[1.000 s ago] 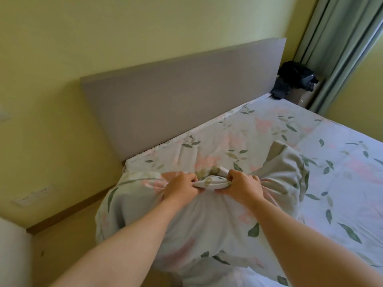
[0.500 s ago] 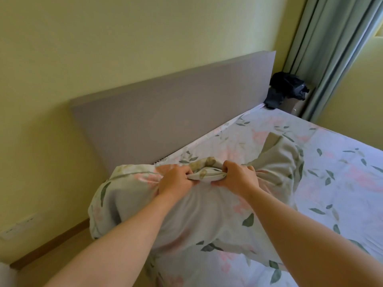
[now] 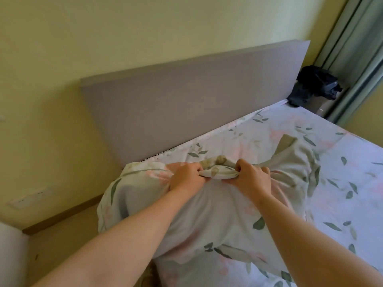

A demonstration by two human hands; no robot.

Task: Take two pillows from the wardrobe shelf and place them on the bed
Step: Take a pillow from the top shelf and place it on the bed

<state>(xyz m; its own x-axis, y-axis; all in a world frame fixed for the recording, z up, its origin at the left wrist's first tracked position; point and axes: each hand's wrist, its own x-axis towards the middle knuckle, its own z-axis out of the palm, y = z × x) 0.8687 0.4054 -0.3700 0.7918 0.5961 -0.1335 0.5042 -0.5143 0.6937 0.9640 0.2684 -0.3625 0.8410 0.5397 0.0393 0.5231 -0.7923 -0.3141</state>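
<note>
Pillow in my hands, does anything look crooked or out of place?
Yes. The pillow is not lying flat: the left hand and right hand grip its bunched top edge, and its left end sticks out past the side of the bed, over the floor. Nothing looks spilled or torn.

pillow (image 3: 217, 214): pale grey-white, green leaf print, faint pink blossoms. bed (image 3: 342, 183) sheet: same leaf-and-pink floral on white. headboard (image 3: 186, 96): plain grey-mauve. wall (image 3: 103, 27): pale yellow. curtain (image 3: 356, 48): muted green. bag (image 3: 315, 85) in corner: black.
</note>
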